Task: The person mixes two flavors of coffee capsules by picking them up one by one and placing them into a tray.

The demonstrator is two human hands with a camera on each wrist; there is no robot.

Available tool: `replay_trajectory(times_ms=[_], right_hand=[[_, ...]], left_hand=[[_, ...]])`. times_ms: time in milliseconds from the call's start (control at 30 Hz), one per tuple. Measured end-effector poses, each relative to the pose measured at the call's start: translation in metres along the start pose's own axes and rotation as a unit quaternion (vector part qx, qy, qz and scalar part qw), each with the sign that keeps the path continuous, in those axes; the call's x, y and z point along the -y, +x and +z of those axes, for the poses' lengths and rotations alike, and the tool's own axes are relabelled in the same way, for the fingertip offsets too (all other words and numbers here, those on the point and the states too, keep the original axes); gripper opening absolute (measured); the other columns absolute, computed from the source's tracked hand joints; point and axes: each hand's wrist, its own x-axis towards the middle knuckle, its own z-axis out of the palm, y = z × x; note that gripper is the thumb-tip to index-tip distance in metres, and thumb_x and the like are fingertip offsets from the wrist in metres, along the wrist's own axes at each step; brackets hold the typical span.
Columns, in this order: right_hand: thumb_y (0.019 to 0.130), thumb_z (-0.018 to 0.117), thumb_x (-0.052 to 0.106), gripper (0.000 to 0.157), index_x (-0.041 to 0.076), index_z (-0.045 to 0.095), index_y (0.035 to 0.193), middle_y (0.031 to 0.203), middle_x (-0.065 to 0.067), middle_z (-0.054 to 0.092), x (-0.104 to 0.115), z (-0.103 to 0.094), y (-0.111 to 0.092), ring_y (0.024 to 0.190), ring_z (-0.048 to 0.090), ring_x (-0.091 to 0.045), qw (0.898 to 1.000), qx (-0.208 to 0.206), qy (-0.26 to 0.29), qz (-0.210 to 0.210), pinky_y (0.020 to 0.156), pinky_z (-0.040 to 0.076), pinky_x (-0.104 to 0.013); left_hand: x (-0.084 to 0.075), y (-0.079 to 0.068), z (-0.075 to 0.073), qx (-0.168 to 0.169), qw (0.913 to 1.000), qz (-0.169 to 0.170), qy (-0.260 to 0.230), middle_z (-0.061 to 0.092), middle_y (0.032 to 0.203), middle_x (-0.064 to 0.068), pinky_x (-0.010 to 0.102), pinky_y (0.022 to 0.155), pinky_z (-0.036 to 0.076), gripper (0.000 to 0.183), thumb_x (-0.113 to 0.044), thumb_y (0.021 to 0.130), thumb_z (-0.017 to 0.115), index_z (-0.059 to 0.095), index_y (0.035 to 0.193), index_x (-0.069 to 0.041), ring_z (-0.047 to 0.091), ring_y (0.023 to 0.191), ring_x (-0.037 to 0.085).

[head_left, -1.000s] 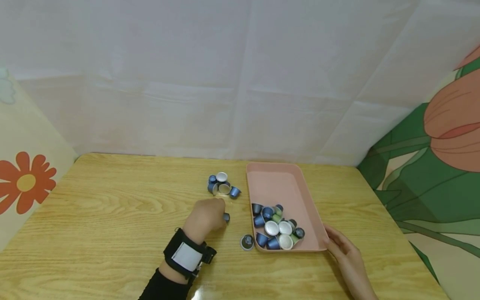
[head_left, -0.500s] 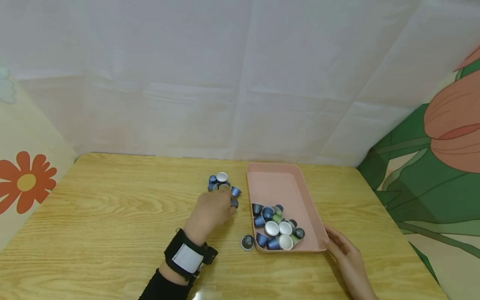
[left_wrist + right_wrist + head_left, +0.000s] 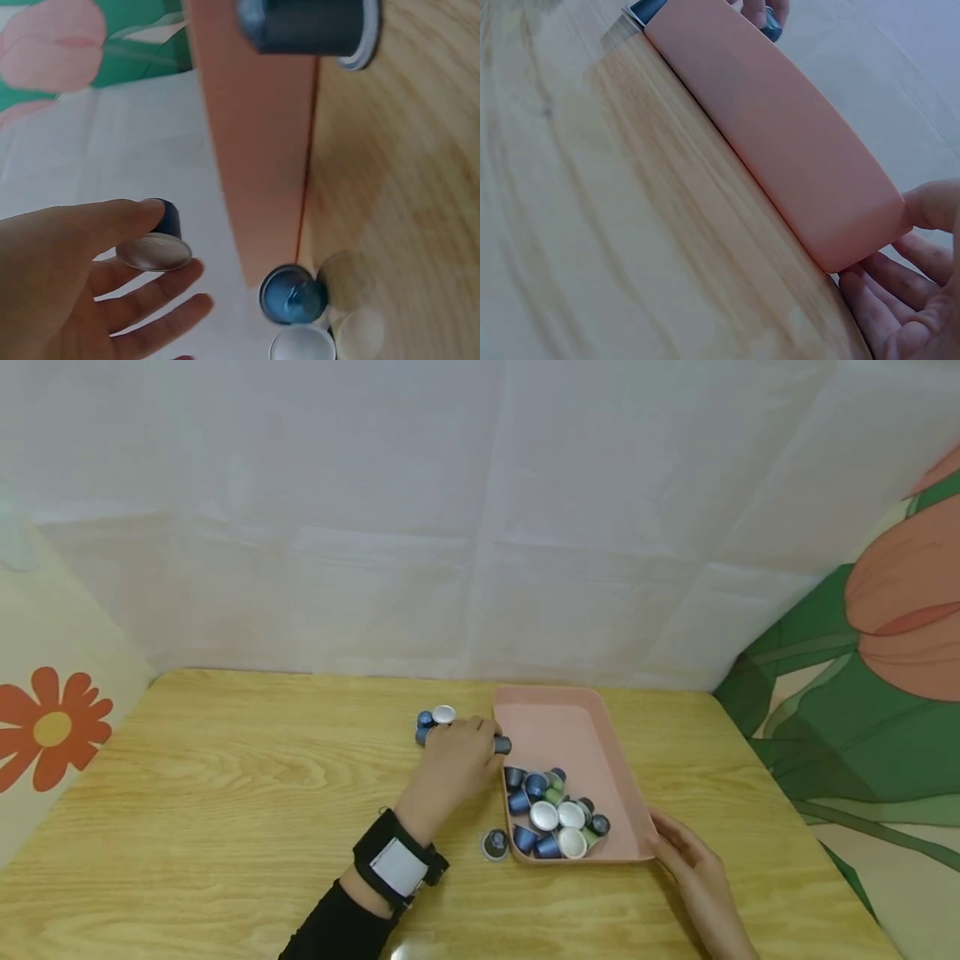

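Note:
My left hand (image 3: 457, 756) pinches a dark coffee capsule (image 3: 502, 745) between thumb and fingers, right at the left rim of the pink tray (image 3: 555, 718). In the left wrist view the silver lid of this held capsule (image 3: 154, 253) faces down. My right hand (image 3: 693, 868) grips the tray's near right corner, its thumb at the rim and fingers lower down, as the right wrist view shows too. Blue, dark, green and silver-lidded capsules (image 3: 543, 815) lie bunched in the near half of the tray.
Behind my left hand a small cluster of blue and silver-lidded capsules (image 3: 442, 715) sits on the wooden table (image 3: 225, 802), partly hidden by the hand. A single dark capsule (image 3: 495, 844) stands beside the tray's near left corner. White cloth (image 3: 375, 527) hangs behind the table.
My left hand has moved right and away from me, carrying the dark capsule from the table to the tray's left rim. My right hand and the tray stay put.

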Motion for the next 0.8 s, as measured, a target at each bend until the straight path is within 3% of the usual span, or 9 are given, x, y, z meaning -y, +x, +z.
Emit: replay_trajectory(times_ms=[67, 133, 267, 367, 800], right_hand=[[0.100, 0.055, 0.044, 0.063, 0.006, 0.042, 0.149, 0.147, -0.010, 0.045, 0.000, 0.001, 0.001, 0.106, 0.042, 0.022, 1.000, 0.003, 0.000, 0.000, 0.088, 0.037, -0.003], [0.101, 0.055, 0.043, 0.062, 0.006, 0.042, 0.149, 0.144, -0.005, 0.048, 0.000, 0.001, 0.001, 0.106, 0.042, 0.022, 1.000, 0.003, 0.003, -0.005, 0.088, 0.037, -0.003], [0.101, 0.055, 0.039, 0.059, 0.005, 0.043, 0.148, 0.127, 0.021, 0.053, -0.001, 0.001, 0.001, 0.107, 0.044, 0.022, 1.000, 0.002, 0.013, -0.019, 0.088, 0.038, -0.003], [0.101, 0.056, 0.038, 0.059, 0.004, 0.044, 0.147, 0.117, 0.031, 0.051, -0.002, 0.000, 0.000, 0.107, 0.045, 0.021, 0.999, 0.002, 0.020, -0.025, 0.088, 0.038, -0.003], [0.101, 0.058, 0.036, 0.059, 0.001, 0.045, 0.146, 0.115, 0.034, 0.052, -0.001, 0.002, 0.002, 0.107, 0.046, 0.020, 0.999, -0.005, 0.035, -0.033, 0.088, 0.039, -0.004]], left_hand=[[-0.004, 0.004, 0.004, -0.006, 0.9997, 0.019, 0.016, 0.067, 0.110, 0.004, 0.039, 0.084, 0.052, 0.033, -0.034, 0.097, 0.063, 0.065, 0.122, -0.013, 0.064, 0.098, 0.022], [-0.008, 0.007, 0.009, -0.010, 0.9989, 0.037, 0.027, 0.067, 0.111, 0.002, 0.039, 0.085, 0.051, 0.033, -0.036, 0.098, 0.063, 0.065, 0.123, -0.014, 0.063, 0.100, 0.021], [-0.016, 0.011, 0.017, -0.009, 0.9965, 0.067, 0.050, 0.066, 0.111, 0.001, 0.039, 0.087, 0.051, 0.035, -0.040, 0.097, 0.063, 0.065, 0.122, -0.016, 0.062, 0.102, 0.020], [-0.019, 0.012, 0.024, -0.003, 0.9947, 0.084, 0.060, 0.067, 0.112, 0.000, 0.038, 0.087, 0.050, 0.034, -0.041, 0.097, 0.063, 0.066, 0.121, -0.018, 0.061, 0.104, 0.020], [-0.024, 0.010, 0.031, 0.003, 0.9925, 0.104, 0.065, 0.067, 0.115, -0.001, 0.034, 0.088, 0.048, 0.041, -0.045, 0.094, 0.066, 0.065, 0.125, -0.019, 0.061, 0.105, 0.017]])
